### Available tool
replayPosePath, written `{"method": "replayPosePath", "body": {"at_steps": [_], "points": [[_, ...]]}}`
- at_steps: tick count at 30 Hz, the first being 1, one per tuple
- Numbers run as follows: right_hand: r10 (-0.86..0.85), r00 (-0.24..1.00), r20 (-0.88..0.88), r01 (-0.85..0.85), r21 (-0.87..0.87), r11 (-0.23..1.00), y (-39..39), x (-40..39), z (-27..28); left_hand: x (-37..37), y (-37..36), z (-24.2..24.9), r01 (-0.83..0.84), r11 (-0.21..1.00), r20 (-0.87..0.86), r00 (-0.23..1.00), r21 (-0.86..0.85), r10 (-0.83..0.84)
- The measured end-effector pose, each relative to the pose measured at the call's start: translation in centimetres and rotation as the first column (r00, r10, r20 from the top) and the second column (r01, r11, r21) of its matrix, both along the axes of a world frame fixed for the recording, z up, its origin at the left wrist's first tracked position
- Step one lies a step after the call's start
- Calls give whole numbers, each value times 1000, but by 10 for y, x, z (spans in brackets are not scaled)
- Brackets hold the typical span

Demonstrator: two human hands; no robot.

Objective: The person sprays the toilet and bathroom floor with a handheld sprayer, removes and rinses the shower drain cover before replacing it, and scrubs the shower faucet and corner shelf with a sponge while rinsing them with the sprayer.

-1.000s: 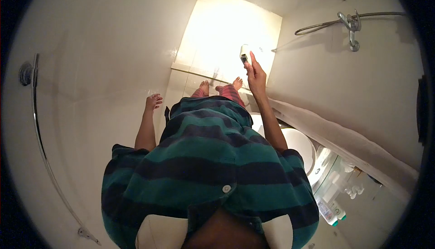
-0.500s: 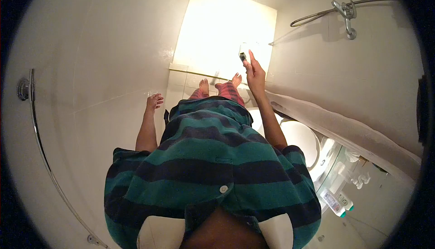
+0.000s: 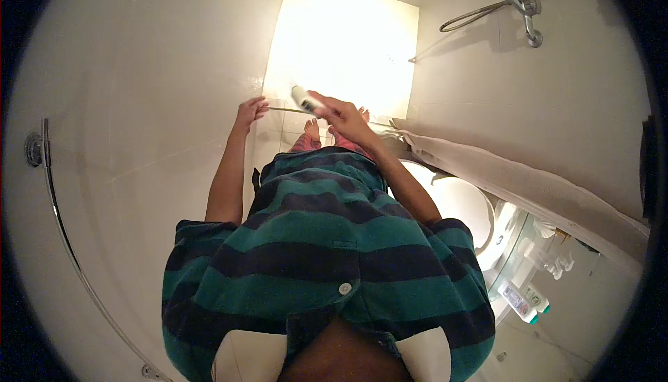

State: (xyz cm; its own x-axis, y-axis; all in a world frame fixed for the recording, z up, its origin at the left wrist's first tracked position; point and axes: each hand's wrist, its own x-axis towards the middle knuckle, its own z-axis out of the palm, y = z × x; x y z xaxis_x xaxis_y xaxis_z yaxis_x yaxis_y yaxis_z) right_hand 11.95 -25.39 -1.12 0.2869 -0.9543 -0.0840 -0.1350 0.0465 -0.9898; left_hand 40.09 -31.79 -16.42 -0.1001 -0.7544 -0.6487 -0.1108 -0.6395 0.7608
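Observation:
My right hand (image 3: 344,117) grips a white, bottle-like item (image 3: 302,98) with a dark patch near the fingers. It is blurred by motion and tilted, one end pointing up and left over the edge of the bright white area. To its left, close to the wall, is my left hand (image 3: 252,112), fingers loosely bent and apart, with nothing in them. A short gap separates this hand from the white item. Below the hands, my bare feet (image 3: 312,129) stand on the tiled floor.
A chrome mixer tap (image 3: 523,8) with a hose is on the right wall. Below it hangs a pale curtain (image 3: 515,180). Beside me on the right are a white basin (image 3: 463,208) and a shelf with bottles (image 3: 518,302). A metal rail (image 3: 61,225) runs along the left wall.
My right hand has swung left across my front with the white item, which now points up and left. My left hand has reached forward and slightly right, toward it.

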Motion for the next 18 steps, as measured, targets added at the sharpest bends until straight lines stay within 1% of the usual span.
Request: {"method": "replayPosePath", "body": {"at_steps": [1, 3, 4, 5, 6, 8, 9, 11, 12, 13, 14, 15, 16, 18], "points": [[47, 998, 47, -55, 183, 982, -1, 7, 21, -10, -13, -1, 50, 998, -50, 997, -37, -51], [57, 996, 73, -64, 90, 994, -6, 20, 9, -41, -39, 20, -49, 999, -138, 989, -8, 48], [61, 995, 83, -65, 44, 997, -7, 25, 4, -51, -48, 28, -97, 995, -216, 972, -24, 90], [72, 995, 75, -74, 23, 997, -9, 26, 6, -59, -57, 29, -146, 989, -295, 947, -36, 129], [84, 996, 42, -86, 58, 995, -9, 27, 7, -64, -63, 28, -196, 980, -376, 912, -43, 166], [111, 994, -23, -107, 128, 986, -10, 29, 7, -64, -71, 21, -242, 961, -309, 931, -132, 192], [87, 995, -49, -79, 145, 986, -9, 30, 2, -61, -72, 15, -261, 949, -275, 939, -177, 207], [36, 994, -99, -19, 177, 984, -9, 34, -17, -48, -70, 6, -262, 960, -138, 959, -94, 248], [5, 982, -187, 21, 139, 990, -9, 33, -33, -41, -70, 5, -265, 963, -65, 963, -53, 261], [-27, 962, -273, 55, 98, 994, -9, 32, -50, -30, -64, 4, -160, 987, 37, 986, -17, 160], [-60, 933, -354, 85, 56, 995, -8, 32, -65, -19, -56, 0, -159, 987, 47, 986, 6, 158], [-95, 924, -370, 111, 23, 994, -6, 33, -67, -7, -46, -11, -158, 987, 56, 986, 28, 156], [-63, 945, -321, 88, 64, 994, -6, 35, -69, 4, -37, -21, -158, 986, 64, 986, 50, 155], [-2, 975, -224, 35, 142, 989, -9, 41, -51, 27, -16, -39, -178, 980, 110, 980, 87, 168]]}}
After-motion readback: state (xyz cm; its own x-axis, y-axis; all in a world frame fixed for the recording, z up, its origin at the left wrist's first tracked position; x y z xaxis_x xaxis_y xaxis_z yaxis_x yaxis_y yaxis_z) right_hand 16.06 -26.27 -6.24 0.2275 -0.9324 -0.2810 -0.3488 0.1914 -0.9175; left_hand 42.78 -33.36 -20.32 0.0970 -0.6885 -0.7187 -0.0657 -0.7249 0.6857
